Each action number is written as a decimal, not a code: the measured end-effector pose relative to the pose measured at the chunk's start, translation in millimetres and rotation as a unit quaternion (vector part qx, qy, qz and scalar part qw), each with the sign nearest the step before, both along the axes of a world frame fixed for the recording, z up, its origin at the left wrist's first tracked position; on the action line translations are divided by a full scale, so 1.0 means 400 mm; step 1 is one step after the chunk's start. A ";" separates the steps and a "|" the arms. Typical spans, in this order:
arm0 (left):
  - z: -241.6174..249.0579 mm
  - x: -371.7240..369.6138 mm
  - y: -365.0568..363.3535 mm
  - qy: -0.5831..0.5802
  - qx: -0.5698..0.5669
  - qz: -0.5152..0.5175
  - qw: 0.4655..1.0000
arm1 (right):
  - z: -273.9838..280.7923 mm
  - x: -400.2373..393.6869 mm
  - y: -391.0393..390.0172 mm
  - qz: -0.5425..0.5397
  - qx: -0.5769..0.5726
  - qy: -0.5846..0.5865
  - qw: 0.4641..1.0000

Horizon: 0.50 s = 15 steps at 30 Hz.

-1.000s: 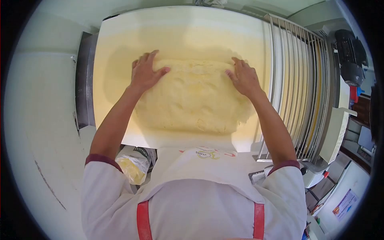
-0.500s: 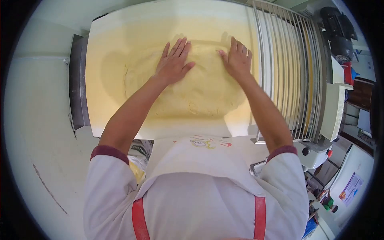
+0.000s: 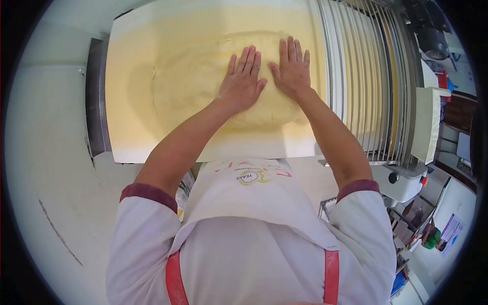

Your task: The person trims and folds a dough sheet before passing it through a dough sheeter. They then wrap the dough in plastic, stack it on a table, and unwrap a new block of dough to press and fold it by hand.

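A broad, flat slab of pale yellow dough (image 3: 188, 84) lies on the light work surface (image 3: 127, 137). Palm down on the dough's middle, my left hand (image 3: 243, 84) has its fingers stretched out and thumb apart. My right hand (image 3: 293, 71) lies flat toward the dough's right end, fingers spread and pointing away from me. Neither hand holds anything. A small gap separates the two thumbs.
A metal bar grid (image 3: 363, 81) borders the surface on the right, with a white machine housing (image 3: 401, 184) below it. A dark motor (image 3: 432, 43) sits at the upper right. Another person (image 3: 431, 237) is far off at the lower right.
My left hand has moved right across the dough, closer to my right hand. My right hand has shifted slightly left and forward, its fingers now flatter. The surface sits higher in view.
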State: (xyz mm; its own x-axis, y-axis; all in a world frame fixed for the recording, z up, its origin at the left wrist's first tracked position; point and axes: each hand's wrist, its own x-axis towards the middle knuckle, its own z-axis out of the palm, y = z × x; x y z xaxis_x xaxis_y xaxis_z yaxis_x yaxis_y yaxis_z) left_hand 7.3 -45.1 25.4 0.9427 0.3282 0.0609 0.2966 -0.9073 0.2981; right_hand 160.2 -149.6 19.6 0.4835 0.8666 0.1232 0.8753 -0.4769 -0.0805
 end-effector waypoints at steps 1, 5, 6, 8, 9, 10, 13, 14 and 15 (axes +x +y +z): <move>0.004 -0.011 0.002 -0.002 -0.018 -0.006 1.000 | 0.003 -0.005 -0.003 0.000 -0.003 0.011 1.000; -0.015 -0.040 -0.057 0.038 -0.039 -0.035 0.998 | -0.016 -0.079 -0.116 -0.004 -0.023 0.031 0.999; -0.015 -0.032 -0.069 0.039 -0.022 -0.019 0.999 | -0.011 -0.083 -0.128 -0.029 -0.040 0.021 0.999; -0.011 -0.022 -0.094 0.040 0.015 0.004 0.999 | 0.010 -0.060 -0.090 -0.037 -0.014 0.028 0.999; -0.016 -0.049 -0.121 0.049 0.004 0.000 0.999 | 0.011 -0.077 -0.102 -0.048 -0.009 0.037 0.998; -0.014 -0.043 -0.116 0.041 0.005 -0.001 0.999 | 0.010 -0.078 -0.102 -0.048 -0.017 -0.004 0.999; -0.003 -0.033 -0.081 0.000 -0.019 -0.007 1.000 | -0.016 -0.049 -0.126 -0.009 0.058 0.085 0.995; -0.003 -0.041 -0.069 0.001 -0.038 -0.014 0.999 | -0.031 -0.028 -0.149 -0.036 0.176 0.216 0.960; -0.001 -0.042 -0.074 0.007 -0.061 -0.022 0.998 | -0.036 -0.027 -0.192 -0.094 0.277 0.223 0.930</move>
State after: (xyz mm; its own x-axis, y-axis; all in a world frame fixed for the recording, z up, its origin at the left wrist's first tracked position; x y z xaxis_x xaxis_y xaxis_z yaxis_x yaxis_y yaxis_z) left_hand -9.3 -74.8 24.9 0.9570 0.2901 0.0100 0.2617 -0.8772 0.4026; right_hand 149.3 -226.5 5.1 0.7299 0.6251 0.2767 0.6010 -0.3941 -0.6953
